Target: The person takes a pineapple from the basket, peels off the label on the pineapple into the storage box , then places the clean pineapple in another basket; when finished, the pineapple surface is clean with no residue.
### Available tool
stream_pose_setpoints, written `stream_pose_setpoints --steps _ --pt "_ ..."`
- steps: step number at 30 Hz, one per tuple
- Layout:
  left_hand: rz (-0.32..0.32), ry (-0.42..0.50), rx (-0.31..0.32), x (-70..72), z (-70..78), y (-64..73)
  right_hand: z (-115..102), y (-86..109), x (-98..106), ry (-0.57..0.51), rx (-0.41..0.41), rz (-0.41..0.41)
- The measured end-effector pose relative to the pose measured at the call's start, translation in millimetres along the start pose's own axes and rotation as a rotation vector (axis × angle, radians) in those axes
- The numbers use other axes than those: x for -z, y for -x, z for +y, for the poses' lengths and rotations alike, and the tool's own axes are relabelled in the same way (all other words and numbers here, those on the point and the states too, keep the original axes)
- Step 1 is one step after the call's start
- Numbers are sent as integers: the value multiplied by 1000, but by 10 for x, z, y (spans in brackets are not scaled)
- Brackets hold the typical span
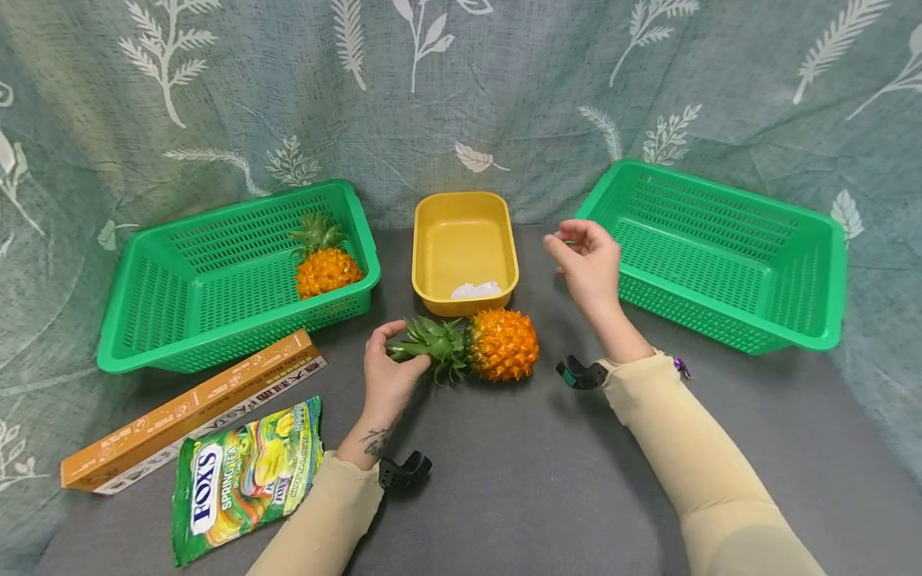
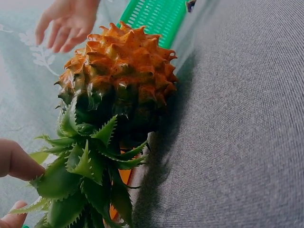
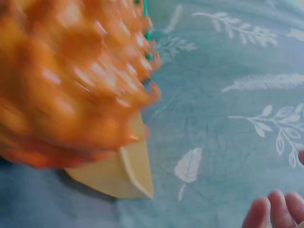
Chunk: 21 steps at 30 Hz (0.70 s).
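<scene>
A small orange pineapple with a green leafy crown lies on its side on the grey table, its crown toward the left. My left hand holds that crown between thumb and fingers; the left wrist view shows fingertips against the leaves. To the right and higher, my right hand hovers beside the right green basket with fingers loosely bent and nothing in them. A second pineapple rests inside the left green basket, near its right end.
Behind the held pineapple stands a yellow bin with a crumpled-looking white item in it. An orange pasta box and a green Fox's candy bag lie at the left. A patterned curtain hangs behind everything.
</scene>
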<state>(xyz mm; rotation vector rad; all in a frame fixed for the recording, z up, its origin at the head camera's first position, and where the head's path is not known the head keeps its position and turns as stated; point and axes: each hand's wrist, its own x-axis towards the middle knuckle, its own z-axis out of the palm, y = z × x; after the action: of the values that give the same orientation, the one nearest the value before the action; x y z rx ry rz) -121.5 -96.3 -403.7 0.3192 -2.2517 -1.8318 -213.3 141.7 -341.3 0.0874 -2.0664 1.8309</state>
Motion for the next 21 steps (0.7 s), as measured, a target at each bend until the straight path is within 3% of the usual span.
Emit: stream_pose_setpoints --steps 6,9,15,21 --pt "-1 6 1 -4 -15 2 231 271 51 -242 -92 263" --pt "-2 -5 2 -9 -14 -1 353 340 58 -269 -151 369" --pt "-4 -27 2 -7 -24 -11 528 316 134 -265 -267 482" --pt "2 -51 5 -13 -17 -2 592 270 216 -310 -282 576"
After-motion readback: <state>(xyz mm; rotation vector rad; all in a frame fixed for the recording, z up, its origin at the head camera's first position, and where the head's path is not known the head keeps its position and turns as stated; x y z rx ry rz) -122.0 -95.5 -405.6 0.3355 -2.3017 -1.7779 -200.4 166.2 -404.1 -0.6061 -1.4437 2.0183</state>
